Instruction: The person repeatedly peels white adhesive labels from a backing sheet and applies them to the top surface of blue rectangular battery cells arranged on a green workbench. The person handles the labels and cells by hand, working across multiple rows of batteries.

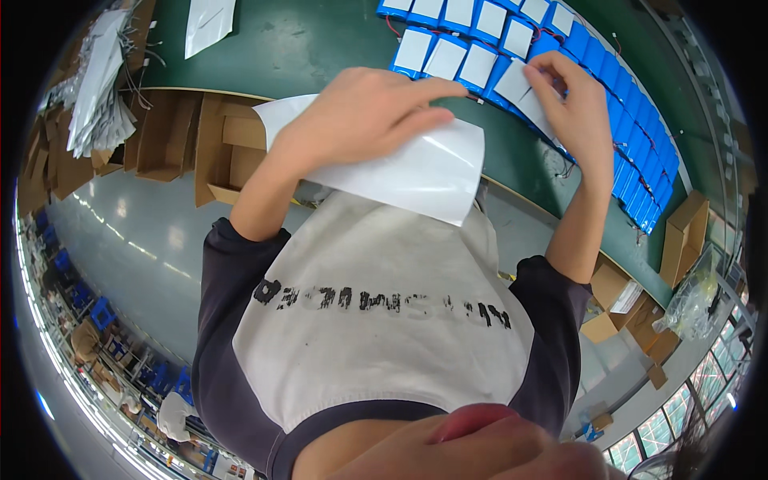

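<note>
Rows of blue-wrapped battery packs [632,132] lie on the green worktable, with thin red and dark leads showing between some of them. Several packs in the nearer left rows carry white rectangular stickers [446,59]. My right hand [580,108] is closed, thumb and fingertips pinching a white sticker [520,90] over a pack at the front of the rows. A glossy white sheet [424,172] hangs at the table's near edge, curling in front of my body. My left hand [360,112] grips it from above, its thumb and forefinger pointing right; the other fingers are partly hidden.
Another white sheet [210,24] lies at the far left of the table [304,44]. A stack of white papers [100,88] stands further left beside loose wires. Open cardboard boxes [232,144] sit below the near edge, and another carton [684,232] stands at the right end.
</note>
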`<state>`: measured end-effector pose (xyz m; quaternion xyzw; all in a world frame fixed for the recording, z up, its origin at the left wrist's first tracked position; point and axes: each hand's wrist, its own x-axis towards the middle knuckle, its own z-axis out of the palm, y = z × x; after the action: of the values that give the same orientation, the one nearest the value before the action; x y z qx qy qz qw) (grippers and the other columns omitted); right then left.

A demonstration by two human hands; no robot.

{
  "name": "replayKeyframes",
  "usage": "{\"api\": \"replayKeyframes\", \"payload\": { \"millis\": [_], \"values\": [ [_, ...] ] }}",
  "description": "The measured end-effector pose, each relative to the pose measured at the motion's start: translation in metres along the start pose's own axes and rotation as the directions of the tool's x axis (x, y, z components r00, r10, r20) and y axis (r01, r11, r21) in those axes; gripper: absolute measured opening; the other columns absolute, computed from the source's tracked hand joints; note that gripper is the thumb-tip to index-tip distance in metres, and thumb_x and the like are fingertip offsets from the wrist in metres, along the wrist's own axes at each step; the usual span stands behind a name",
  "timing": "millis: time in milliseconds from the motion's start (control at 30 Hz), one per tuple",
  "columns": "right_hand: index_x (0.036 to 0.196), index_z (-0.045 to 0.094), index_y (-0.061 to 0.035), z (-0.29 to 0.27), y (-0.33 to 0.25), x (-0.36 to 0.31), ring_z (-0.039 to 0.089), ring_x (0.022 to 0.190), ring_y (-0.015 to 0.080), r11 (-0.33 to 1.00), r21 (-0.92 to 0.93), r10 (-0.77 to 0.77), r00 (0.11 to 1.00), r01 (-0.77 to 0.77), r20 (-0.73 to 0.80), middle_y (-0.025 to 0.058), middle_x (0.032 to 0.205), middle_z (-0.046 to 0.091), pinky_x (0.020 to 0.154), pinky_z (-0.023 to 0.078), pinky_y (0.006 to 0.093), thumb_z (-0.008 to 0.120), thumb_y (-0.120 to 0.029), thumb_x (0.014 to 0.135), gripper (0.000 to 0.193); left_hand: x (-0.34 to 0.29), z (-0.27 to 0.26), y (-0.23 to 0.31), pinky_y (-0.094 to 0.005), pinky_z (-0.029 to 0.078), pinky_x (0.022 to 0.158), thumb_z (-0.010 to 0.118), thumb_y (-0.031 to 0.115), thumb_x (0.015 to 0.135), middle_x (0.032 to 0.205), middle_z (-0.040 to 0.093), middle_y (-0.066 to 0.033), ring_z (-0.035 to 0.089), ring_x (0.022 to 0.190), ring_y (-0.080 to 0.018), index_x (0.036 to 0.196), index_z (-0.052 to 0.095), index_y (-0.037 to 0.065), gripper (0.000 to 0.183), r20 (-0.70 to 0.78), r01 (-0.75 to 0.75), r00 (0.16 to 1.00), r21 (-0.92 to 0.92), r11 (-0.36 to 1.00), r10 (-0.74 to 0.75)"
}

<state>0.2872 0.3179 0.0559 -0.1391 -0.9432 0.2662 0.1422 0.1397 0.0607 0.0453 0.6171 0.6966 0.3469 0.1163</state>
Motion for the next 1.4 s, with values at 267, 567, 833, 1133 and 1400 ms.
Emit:
{"api": "replayKeyframes", "payload": {
  "millis": [267, 567, 833, 1133, 1400],
  "values": [
    [0.102, 0.069, -0.0045, 0.011, 0.004, 0.001, 0.057, 0.077, 0.0175, 1.000, 0.029, -0.006, 1.000, 0.006, -0.006, 0.0061, 0.086, 0.068, 0.071, 0.048, 0.0305, 0.070, -0.018, 0.095, 0.015, 0.026, 0.038, 0.021, -0.0364, 0.048, 0.051, 0.067, 0.039, 0.097, 0.062, 0.060, -0.0046, 0.062, 0.056, -0.0227, 0.144, 0.059, 0.027, 0.049, -0.064, -0.022, 0.997, 0.286, 0.958, 0.042],
    [0.104, 0.072, -0.0058, 0.010, -0.003, 0.001, 0.064, 0.082, 0.0193, 0.997, -0.067, 0.027, 0.999, -0.024, 0.042, 0.0068, 0.090, 0.069, 0.078, 0.053, 0.0331, 0.071, -0.020, 0.094, 0.017, 0.030, 0.055, 0.015, -0.0365, 0.049, 0.050, 0.068, 0.036, 0.097, 0.061, 0.061, -0.0014, 0.062, 0.054, -0.0221, 0.141, 0.062, 0.023, 0.046, -0.039, 0.018, 0.999, 0.367, 0.930, -0.004],
    [0.137, 0.066, -0.0172, -0.022, -0.001, -0.010, 0.066, 0.085, 0.0121, 0.990, 0.110, 0.107, 0.983, -0.091, -0.149, 0.0028, 0.101, 0.070, 0.069, 0.054, 0.0273, 0.069, -0.012, 0.094, 0.043, 0.045, 0.066, 0.017, -0.0343, 0.053, 0.050, 0.069, 0.026, 0.094, 0.123, 0.067, -0.0024, 0.068, 0.060, -0.0216, 0.122, 0.065, 0.012, 0.032, -0.057, -0.015, 0.997, 0.433, 0.901, 0.044],
    [0.128, 0.069, -0.0113, -0.040, 0.001, -0.013, 0.060, 0.082, 0.0078, 0.970, 0.204, -0.059, 0.946, 0.129, -0.319, 0.0015, 0.104, 0.070, 0.075, 0.052, 0.0238, 0.069, -0.007, 0.095, 0.033, 0.048, 0.071, 0.017, -0.0323, 0.054, 0.051, 0.071, 0.026, 0.092, 0.135, 0.063, 0.0008, 0.069, 0.063, -0.0205, 0.118, 0.063, 0.012, 0.030, -0.069, -0.009, 0.997, 0.389, 0.921, 0.038],
    [0.125, 0.067, -0.0142, -0.028, 0.005, -0.016, 0.047, 0.065, 0.0146, 1.000, 0.019, -0.005, 0.995, 0.003, 0.095, 0.0039, 0.092, 0.065, 0.061, 0.043, 0.0279, 0.064, 0.000, 0.093, 0.035, 0.038, 0.067, 0.018, -0.0335, 0.050, 0.050, 0.071, 0.020, 0.092, 0.093, 0.060, 0.0002, 0.062, 0.058, -0.0207, 0.129, 0.064, 0.020, 0.038, -0.133, -0.034, 0.988, 0.270, 0.962, 0.072]
  ]
}}
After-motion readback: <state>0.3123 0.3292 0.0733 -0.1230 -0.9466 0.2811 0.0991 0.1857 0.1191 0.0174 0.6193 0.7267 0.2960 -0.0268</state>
